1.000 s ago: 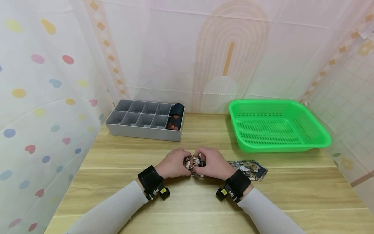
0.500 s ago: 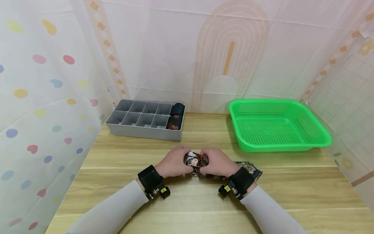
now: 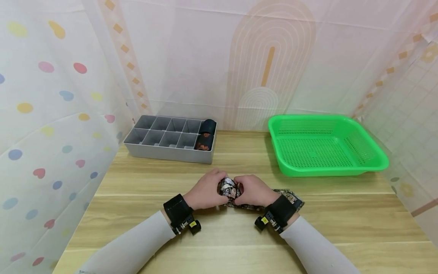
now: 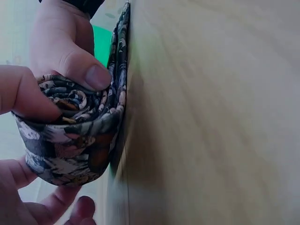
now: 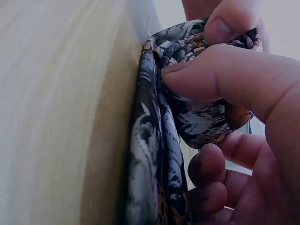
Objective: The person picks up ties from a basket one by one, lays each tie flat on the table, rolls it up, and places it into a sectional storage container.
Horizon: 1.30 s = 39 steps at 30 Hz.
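Observation:
A dark patterned necktie point(image 3: 230, 188) is partly rolled into a thick coil at the middle of the table. My left hand point(image 3: 207, 190) grips the coil from the left, its thumb point(image 4: 33, 101) on the spiral edge in the left wrist view. From the right, my right hand point(image 3: 256, 191) holds the same coil, with its thumb point(image 5: 206, 72) pressed where the roll meets the flat length. The unrolled tail point(image 3: 291, 197) runs rightward under my right wrist and ends in a point. In the right wrist view that tail shows as two layers lying on the wood.
A grey divided box point(image 3: 169, 153) stands at the back left. Its right column holds two rolled neckties, a dark navy one point(image 3: 207, 127) and a dark one with orange figures point(image 3: 204, 142). A green perforated basket point(image 3: 328, 172) sits at the back right, near the curtain.
The coil has turned between my hands and shifted slightly right. The tail's pointed end has drawn a little left, and more of it lies under my right wrist.

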Each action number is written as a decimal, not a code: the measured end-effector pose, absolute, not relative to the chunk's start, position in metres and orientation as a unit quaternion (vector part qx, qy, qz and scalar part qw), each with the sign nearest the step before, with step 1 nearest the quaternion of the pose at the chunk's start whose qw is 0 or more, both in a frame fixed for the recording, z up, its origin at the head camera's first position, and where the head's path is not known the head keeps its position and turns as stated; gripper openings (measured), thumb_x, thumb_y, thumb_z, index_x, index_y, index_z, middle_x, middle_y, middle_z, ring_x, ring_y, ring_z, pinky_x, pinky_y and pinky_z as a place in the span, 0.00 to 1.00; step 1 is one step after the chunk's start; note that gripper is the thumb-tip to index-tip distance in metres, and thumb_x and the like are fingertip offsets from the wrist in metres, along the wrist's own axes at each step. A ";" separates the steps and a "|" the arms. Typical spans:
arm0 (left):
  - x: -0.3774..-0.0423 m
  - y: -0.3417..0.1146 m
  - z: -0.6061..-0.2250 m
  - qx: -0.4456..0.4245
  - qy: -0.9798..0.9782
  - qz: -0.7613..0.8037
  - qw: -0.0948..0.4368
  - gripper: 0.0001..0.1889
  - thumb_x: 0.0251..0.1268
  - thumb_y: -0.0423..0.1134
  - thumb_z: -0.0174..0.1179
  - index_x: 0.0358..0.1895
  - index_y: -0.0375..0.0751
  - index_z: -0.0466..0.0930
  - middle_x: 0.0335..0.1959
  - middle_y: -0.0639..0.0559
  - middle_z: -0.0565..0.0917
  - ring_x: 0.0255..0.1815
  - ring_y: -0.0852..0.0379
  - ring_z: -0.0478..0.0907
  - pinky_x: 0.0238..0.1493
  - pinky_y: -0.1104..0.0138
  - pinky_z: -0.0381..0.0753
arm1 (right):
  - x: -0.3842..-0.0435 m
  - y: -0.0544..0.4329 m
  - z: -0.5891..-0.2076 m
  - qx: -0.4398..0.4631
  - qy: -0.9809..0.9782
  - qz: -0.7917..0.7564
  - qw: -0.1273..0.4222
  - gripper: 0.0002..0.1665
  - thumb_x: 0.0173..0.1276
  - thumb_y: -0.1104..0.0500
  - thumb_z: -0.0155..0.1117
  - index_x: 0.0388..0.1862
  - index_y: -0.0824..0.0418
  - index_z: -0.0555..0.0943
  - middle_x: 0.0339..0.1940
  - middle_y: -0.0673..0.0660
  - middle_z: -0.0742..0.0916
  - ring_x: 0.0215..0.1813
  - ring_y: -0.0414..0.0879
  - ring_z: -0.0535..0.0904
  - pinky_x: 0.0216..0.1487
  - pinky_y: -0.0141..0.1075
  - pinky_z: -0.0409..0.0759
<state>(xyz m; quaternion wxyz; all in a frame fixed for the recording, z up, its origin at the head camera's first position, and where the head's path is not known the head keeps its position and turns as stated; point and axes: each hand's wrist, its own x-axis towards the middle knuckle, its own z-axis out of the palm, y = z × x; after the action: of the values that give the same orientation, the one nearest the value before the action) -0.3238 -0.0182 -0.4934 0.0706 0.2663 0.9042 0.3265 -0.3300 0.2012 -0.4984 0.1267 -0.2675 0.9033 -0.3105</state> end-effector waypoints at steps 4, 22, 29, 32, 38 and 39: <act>-0.325 -0.020 -0.496 0.266 0.908 0.311 0.087 0.29 0.43 0.40 0.78 0.54 0.47 0.80 0.50 0.50 0.81 0.49 0.54 0.77 0.52 0.58 0.82 | -0.330 0.201 -0.499 -0.270 0.900 -0.316 0.127 0.19 0.47 0.59 0.82 0.37 0.52 0.83 0.32 0.45 0.86 0.34 0.40 0.80 0.42 0.38 0.81; -0.323 -0.021 -0.495 0.249 0.923 0.273 0.103 0.27 0.44 0.43 0.82 0.52 0.48 0.85 0.43 0.50 0.80 0.42 0.52 0.75 0.46 0.57 0.78 | -0.330 0.205 -0.499 -0.304 0.884 -0.342 0.097 0.34 0.53 0.44 0.84 0.57 0.48 0.80 0.47 0.44 0.87 0.48 0.39 0.82 0.53 0.39 0.82; -0.323 -0.020 -0.493 0.238 0.922 0.284 0.110 0.23 0.44 0.43 0.80 0.47 0.51 0.85 0.40 0.52 0.79 0.39 0.53 0.74 0.43 0.60 0.76 | -0.328 0.203 -0.498 -0.294 0.886 -0.357 0.035 0.24 0.55 0.51 0.79 0.51 0.48 0.83 0.46 0.44 0.87 0.43 0.41 0.79 0.46 0.38 0.80; -0.324 -0.021 -0.492 0.222 0.925 0.287 0.112 0.21 0.44 0.43 0.79 0.45 0.52 0.83 0.40 0.52 0.78 0.38 0.54 0.74 0.40 0.61 0.75 | -0.329 0.204 -0.497 -0.279 0.892 -0.355 0.031 0.25 0.53 0.54 0.78 0.51 0.49 0.82 0.48 0.45 0.87 0.44 0.42 0.79 0.47 0.39 0.81; -0.327 -0.023 -0.491 0.193 0.928 0.304 0.098 0.23 0.49 0.42 0.77 0.51 0.49 0.83 0.45 0.51 0.81 0.44 0.54 0.76 0.46 0.59 0.78 | -0.330 0.206 -0.494 -0.262 0.902 -0.341 0.034 0.25 0.52 0.53 0.78 0.50 0.50 0.81 0.40 0.48 0.84 0.39 0.44 0.77 0.39 0.39 0.79; -0.328 -0.023 -0.490 0.190 0.928 0.308 0.095 0.24 0.50 0.42 0.77 0.52 0.48 0.83 0.46 0.50 0.81 0.45 0.53 0.76 0.46 0.59 0.78 | -0.331 0.206 -0.494 -0.260 0.905 -0.336 0.032 0.25 0.52 0.53 0.78 0.50 0.50 0.81 0.40 0.48 0.84 0.39 0.44 0.77 0.39 0.39 0.79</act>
<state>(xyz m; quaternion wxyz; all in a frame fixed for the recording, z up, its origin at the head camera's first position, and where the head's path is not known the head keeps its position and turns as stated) -0.3279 -0.0234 -0.4903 0.0950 0.1897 0.9275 0.3077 -0.3306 0.2060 -0.4937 0.0323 -0.2600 0.9047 -0.3360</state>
